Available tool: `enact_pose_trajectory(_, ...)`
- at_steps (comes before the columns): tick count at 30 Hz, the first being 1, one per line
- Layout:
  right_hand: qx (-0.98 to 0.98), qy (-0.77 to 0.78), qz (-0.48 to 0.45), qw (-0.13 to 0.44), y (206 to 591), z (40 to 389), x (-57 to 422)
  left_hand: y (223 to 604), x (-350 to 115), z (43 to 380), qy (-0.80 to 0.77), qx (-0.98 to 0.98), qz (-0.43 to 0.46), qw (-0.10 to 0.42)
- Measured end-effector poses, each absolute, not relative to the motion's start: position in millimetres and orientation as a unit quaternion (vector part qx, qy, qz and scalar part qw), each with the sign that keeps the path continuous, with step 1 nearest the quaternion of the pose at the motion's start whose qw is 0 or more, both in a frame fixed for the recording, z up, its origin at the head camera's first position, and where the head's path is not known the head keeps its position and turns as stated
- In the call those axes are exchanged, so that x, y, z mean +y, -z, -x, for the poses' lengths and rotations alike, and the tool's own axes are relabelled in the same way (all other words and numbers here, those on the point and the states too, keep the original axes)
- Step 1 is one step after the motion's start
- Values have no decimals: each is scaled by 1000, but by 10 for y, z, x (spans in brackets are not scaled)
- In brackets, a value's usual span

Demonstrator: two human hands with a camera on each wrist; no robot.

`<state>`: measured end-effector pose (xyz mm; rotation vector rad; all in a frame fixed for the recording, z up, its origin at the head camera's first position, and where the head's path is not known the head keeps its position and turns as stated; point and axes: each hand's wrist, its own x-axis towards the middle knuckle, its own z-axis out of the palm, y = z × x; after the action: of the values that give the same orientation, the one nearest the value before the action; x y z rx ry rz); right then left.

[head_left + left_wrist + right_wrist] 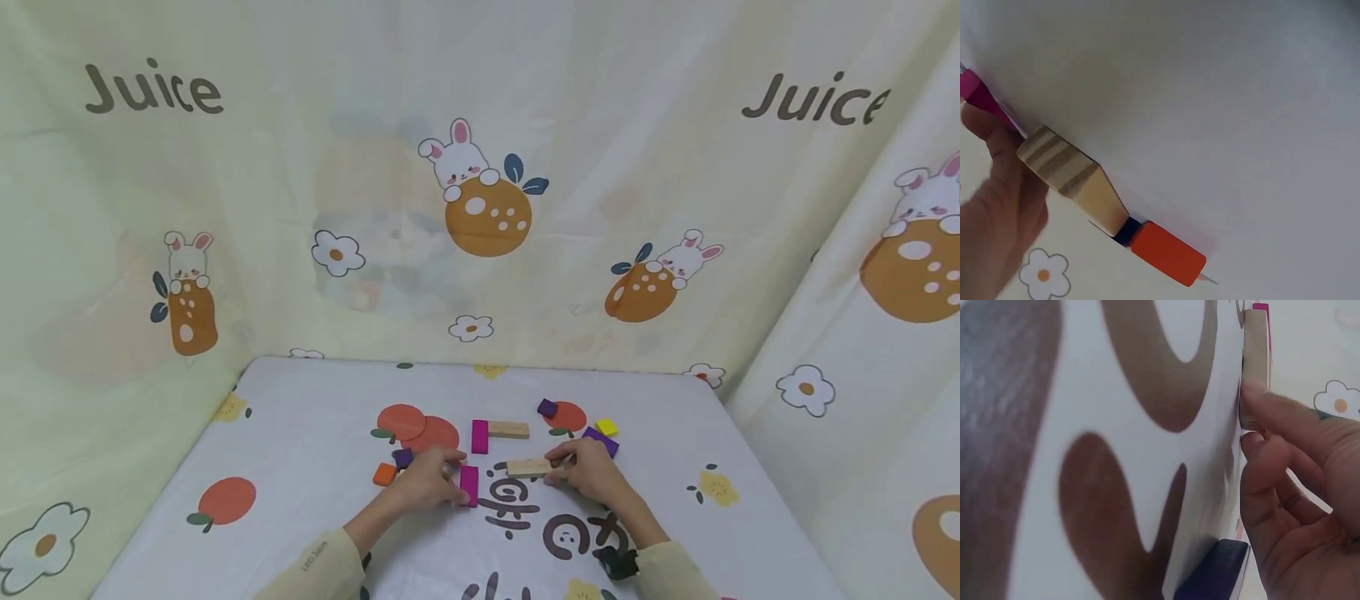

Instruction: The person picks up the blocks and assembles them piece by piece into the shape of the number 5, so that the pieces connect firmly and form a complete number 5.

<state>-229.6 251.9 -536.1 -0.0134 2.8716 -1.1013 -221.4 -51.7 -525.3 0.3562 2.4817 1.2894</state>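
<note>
My left hand [427,482] pinches a magenta block [469,486], thumb at its near end and a finger toward its far end. In the left wrist view the magenta block [982,97] shows past the fingertips. My right hand [592,471] grips the right end of a plain wooden block [528,468] between thumb and fingers. That wooden block [1256,356] lies lengthwise on the cloth, pointing at the magenta one, a gap between them. Farther back, another magenta block [480,437] stands against the end of a second wooden block [508,430].
Beside my left hand lie an orange block [385,474], a small dark purple block [402,458] and a wooden block [1066,164]. Around my right hand are a purple block [602,442], a yellow block [606,427] and a dark purple block [547,408]. Printed cloth covers the table.
</note>
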Motion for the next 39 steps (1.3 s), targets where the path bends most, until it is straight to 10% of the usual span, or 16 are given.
enact_pose_trajectory(39,898,435,-1,62,5364,2297,2522,5301,-345,2304,-526,835,24,160)
